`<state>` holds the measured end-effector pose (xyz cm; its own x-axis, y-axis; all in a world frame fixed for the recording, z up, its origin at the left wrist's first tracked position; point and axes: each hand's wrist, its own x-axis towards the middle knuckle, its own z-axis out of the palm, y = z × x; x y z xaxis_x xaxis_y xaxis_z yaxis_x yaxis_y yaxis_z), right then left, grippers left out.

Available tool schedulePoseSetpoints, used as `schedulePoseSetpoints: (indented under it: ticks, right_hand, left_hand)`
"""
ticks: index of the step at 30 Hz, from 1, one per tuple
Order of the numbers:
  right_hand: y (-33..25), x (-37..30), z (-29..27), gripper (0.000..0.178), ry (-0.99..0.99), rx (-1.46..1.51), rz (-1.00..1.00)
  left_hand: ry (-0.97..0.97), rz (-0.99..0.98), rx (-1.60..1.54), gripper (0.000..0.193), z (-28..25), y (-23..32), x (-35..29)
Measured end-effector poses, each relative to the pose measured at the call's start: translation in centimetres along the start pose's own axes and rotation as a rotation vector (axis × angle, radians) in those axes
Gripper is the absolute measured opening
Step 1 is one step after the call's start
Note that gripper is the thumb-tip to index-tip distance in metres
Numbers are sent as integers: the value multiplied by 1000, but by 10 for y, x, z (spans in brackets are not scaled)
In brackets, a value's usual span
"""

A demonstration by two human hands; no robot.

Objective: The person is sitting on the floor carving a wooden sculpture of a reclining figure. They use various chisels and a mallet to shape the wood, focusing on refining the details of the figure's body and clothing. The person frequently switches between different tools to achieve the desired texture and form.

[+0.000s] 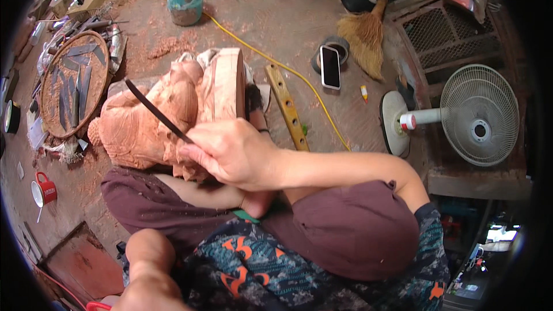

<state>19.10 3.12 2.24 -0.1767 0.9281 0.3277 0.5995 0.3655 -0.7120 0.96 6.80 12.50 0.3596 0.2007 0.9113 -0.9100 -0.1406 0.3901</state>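
Nearest, the left hand (pixel 151 299) blurs at the lower edge; its grip, and anything in it, we cannot tell. Our right hand (pixel 230 152) is a closed fist round a slim, dark, curved tool (pixel 154 109), slanting over the reddish carved figure (pixel 135 124). That lies on its side just beyond our folded leg (pixel 135 196), base (pixel 228 83) rightward. We'd judge light, short strokes best, figure braced. Farther: round tray (pixel 108 63) of blades, then teal bucket (pixel 197 11).
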Motion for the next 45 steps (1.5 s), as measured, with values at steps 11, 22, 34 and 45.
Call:
schedulePoseSetpoints:
  ticks: [11,22,34,45]
  right_hand:
    - [-5,0,-2,24,-38,-12,37]
    - [-3,-3,-2,22,-32,-41,30]
    - [-3,-3,0,24,-36,-27,1]
    - [0,-1,1,28,-27,-31,-20]
  left_hand:
    - [263,398,183,51,15,-5,4]
    - [66,204,-2,45,5,-1,-1]
    - [205,308,11,44,15,-2,-8]
    - [76,160,-92,47,4,-15,-13]
